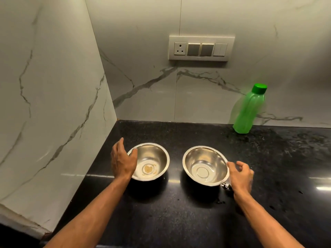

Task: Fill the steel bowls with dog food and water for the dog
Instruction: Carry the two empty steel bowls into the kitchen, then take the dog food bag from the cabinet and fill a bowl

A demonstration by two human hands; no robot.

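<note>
Forearms reaching over black counter (179, 212). Left hand (122, 161) loosely curled at left bowl (149, 161) rim, grip unclear; crumbs in base. Right hand (240, 175) fingertips on right bowl (206, 165) rim, empty. Green bottle (249, 110) capped, upright at rear wall. Switch plate (201, 48) above.

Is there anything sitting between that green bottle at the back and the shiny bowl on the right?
Nothing visible. Only bare black speckled countertop lies between the green plastic bottle with the green cap and the right-hand round steel bowl. The right hand sits at that bowl's right rim, beside the path rather than across it.
</note>
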